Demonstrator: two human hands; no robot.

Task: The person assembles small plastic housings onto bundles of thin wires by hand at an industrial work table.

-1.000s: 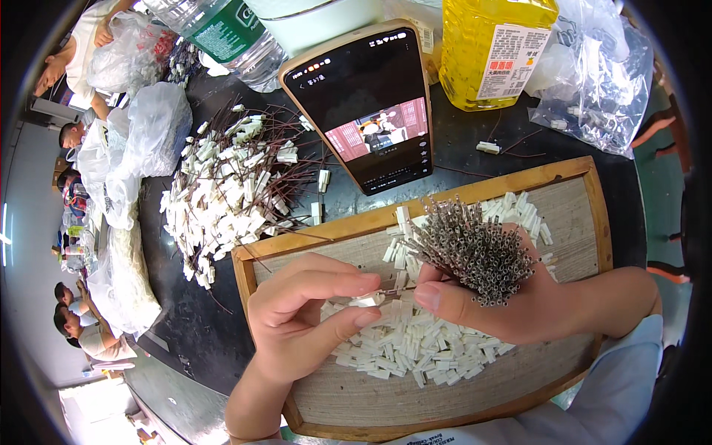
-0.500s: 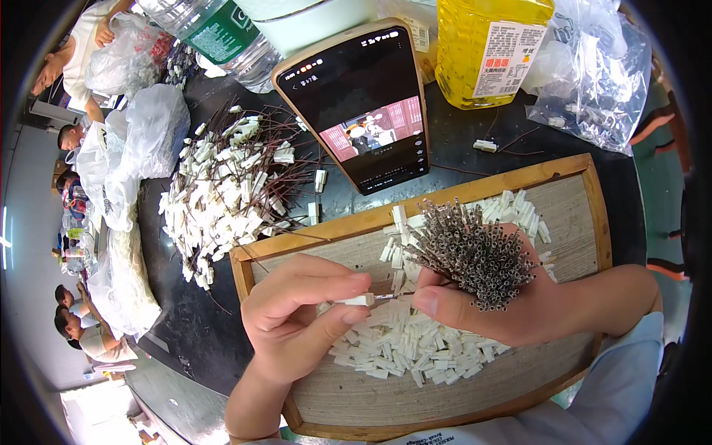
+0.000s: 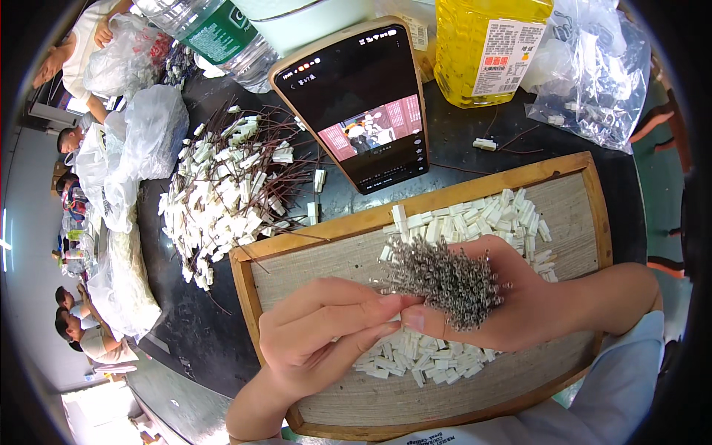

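My right hand [image 3: 530, 300] is closed around a thick bundle of thin wires [image 3: 449, 285] whose crimped metal ends point up. My left hand [image 3: 322, 334] pinches a small white plastic connector housing, which its fingertips almost wholly cover. These fingertips meet my right thumb at the left side of the bundle. Whether a wire end sits inside the housing is hidden. Beneath both hands, loose white connector housings [image 3: 426, 360] lie heaped in a shallow wood-framed tray [image 3: 504, 173].
Beyond the tray a phone [image 3: 363, 111] leans upright, playing a video. Left of it is a pile of white connectors with brown wires [image 3: 222, 185]. A water bottle [image 3: 222, 41], a yellow liquid jug [image 3: 482, 55] and plastic bags [image 3: 593, 81] stand behind. People sit far left.
My left hand has moved right with the housing, closing the gap to my right thumb. The wire bundle has shifted slightly left and tilted.
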